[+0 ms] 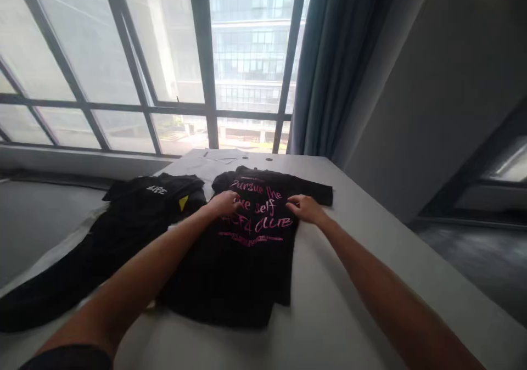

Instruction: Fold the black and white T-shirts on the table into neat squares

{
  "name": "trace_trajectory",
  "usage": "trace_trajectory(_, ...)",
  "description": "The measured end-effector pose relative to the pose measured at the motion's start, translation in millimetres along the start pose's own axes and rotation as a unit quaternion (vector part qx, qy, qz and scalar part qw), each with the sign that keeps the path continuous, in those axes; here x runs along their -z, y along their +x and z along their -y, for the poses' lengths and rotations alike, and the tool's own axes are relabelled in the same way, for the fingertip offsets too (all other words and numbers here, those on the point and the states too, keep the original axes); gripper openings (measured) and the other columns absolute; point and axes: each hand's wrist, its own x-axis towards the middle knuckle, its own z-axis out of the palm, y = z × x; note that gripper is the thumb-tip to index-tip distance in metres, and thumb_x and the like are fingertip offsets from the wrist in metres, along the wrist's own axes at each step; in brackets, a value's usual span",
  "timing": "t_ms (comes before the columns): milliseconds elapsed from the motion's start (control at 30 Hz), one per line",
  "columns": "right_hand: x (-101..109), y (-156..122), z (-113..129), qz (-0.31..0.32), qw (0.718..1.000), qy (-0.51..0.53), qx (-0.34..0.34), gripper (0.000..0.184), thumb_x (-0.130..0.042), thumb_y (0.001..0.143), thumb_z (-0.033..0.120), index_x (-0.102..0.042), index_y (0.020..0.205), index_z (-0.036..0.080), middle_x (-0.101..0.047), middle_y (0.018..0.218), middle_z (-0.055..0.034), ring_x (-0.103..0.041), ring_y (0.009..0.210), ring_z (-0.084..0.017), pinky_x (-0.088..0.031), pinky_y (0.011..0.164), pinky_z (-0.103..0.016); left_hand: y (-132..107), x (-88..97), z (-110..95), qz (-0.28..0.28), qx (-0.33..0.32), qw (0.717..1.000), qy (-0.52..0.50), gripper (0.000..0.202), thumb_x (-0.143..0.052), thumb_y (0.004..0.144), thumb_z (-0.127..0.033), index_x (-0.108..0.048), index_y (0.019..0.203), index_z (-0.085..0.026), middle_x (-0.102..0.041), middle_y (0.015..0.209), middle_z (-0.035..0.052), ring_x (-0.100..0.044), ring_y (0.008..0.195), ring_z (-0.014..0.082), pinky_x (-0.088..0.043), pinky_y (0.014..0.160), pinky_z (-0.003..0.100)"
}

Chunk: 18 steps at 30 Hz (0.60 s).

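A black T-shirt with pink lettering (247, 249) lies flat on the white table (354, 293), print side up. My left hand (224, 202) rests on its upper left part, fingers curled onto the cloth over the lettering. My right hand (303, 207) presses on the upper right part near the sleeve, fingers bent and touching the fabric. Whether either hand pinches the cloth is not clear.
A pile of other black clothes (135, 216) with white lettering and a yellow tag lies at the left and trails toward the near left edge. Papers (222, 156) sit at the table's far end. Large windows and a blue curtain (337, 62) stand behind.
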Motion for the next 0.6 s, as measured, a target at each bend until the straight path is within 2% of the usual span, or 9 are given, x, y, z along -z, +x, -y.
trace_trajectory(100, -26, -24, 22, -0.009, 0.998, -0.044, -0.052, 0.04, -0.052, 0.096, 0.039, -0.063, 0.127, 0.016, -0.065, 0.124, -0.0132, -0.064, 0.111, -0.024, -0.047, 0.091, -0.029, -22, -22.6, 0, 0.023, -0.009, 1.0, 0.017, 0.051, -0.059, 0.09, -0.048, -0.058, 0.135, -0.023, -0.051, 0.149, 0.0115, -0.046, 0.137, 0.0317, -0.038, 0.112, 0.044)
trace_trajectory(167, -33, -40, 27, -0.009, 0.991, -0.084, -0.106, 0.034, -0.051, 0.095, 0.031, -0.065, 0.121, 0.015, -0.067, 0.119, -0.016, -0.066, 0.107, -0.026, -0.049, 0.086, -0.031, -39, -32.5, 5, 0.006, -0.004, 1.0, 0.022, 0.059, -0.058, 0.09, -0.052, -0.053, 0.141, -0.024, -0.043, 0.155, 0.0119, -0.039, 0.143, 0.0329, -0.033, 0.115, 0.047)
trace_trajectory(233, -33, -54, 25, 0.027, 0.983, -0.109, -0.144, 0.027, -0.055, 0.09, 0.027, -0.07, 0.11, 0.015, -0.07, 0.112, -0.016, -0.068, 0.103, -0.028, -0.05, 0.082, -0.032, -58, -38.7, 14, -0.025, 0.009, 0.999, 0.018, 0.061, -0.052, 0.092, -0.054, -0.049, 0.145, -0.023, -0.039, 0.157, 0.0122, -0.037, 0.144, 0.032, -0.03, 0.117, 0.047)
trace_trajectory(300, -32, -63, 21, 0.086, 0.98, -0.099, -0.152, 0.023, -0.063, 0.086, 0.034, -0.073, 0.099, 0.017, -0.072, 0.105, -0.0138, -0.068, 0.102, -0.029, -0.05, 0.08, -0.032, -76, -44.4, 22, -0.017, 0.035, 0.999, 0.009, 0.062, -0.049, 0.093, -0.055, -0.048, 0.146, -0.022, -0.039, 0.157, 0.0128, -0.039, 0.142, 0.032, -0.031, 0.116, 0.046)
trace_trajectory(367, -34, -66, 20, 0.116, 0.98, -0.062, -0.147, 0.028, -0.066, 0.084, 0.044, -0.073, 0.091, 0.018, -0.073, 0.101, -0.0114, -0.068, 0.1, -0.028, -0.05, 0.079, -0.031, -90, -52.3, 23, 0.015, 0.056, 0.998, 0.004, 0.063, -0.048, 0.093, -0.054, -0.046, 0.147, -0.02, -0.037, 0.158, 0.0134, -0.039, 0.143, 0.0326, -0.031, 0.116, 0.049)
trace_trajectory(433, -40, -66, 24, 0.11, 0.983, -0.01, -0.146, 0.03, -0.064, 0.086, 0.047, -0.072, 0.085, 0.018, -0.073, 0.096, -0.0102, -0.068, 0.098, -0.027, -0.05, 0.077, -0.029, -99, -62.2, 16, 0.024, 0.066, 0.998, 0.003, 0.063, -0.046, 0.095, -0.051, -0.042, 0.149, -0.02, -0.033, 0.16, 0.0135, -0.035, 0.145, 0.0323, -0.028, 0.117, 0.052)
trace_trajectory(533, -52, -67, 34, 0.087, 0.98, 0.085, -0.157, 0.032, -0.06, 0.092, 0.042, -0.069, 0.078, 0.015, -0.072, 0.084, -0.0098, -0.07, 0.088, -0.024, -0.05, 0.072, -0.026, -107, -74.6, 0, -0.011, 0.083, 0.997, -0.004, 0.061, -0.041, 0.098, -0.048, -0.035, 0.152, -0.02, -0.028, 0.162, 0.0147, -0.03, 0.147, 0.031, -0.024, 0.117, 0.056)
trace_trajectory(600, -56, -74, 39, 0.086, 0.963, 0.183, -0.181, 0.027, -0.058, 0.094, 0.038, -0.067, 0.087, 0.013, -0.069, 0.074, -0.0079, -0.069, 0.074, -0.021, -0.051, 0.065, -0.025, -112, -77.9, -7, -0.031, 0.087, 0.996, -0.014, 0.06, -0.039, 0.099, -0.047, -0.034, 0.152, -0.019, -0.029, 0.162, 0.0155, -0.03, 0.148, 0.03, -0.026, 0.117, 0.054)
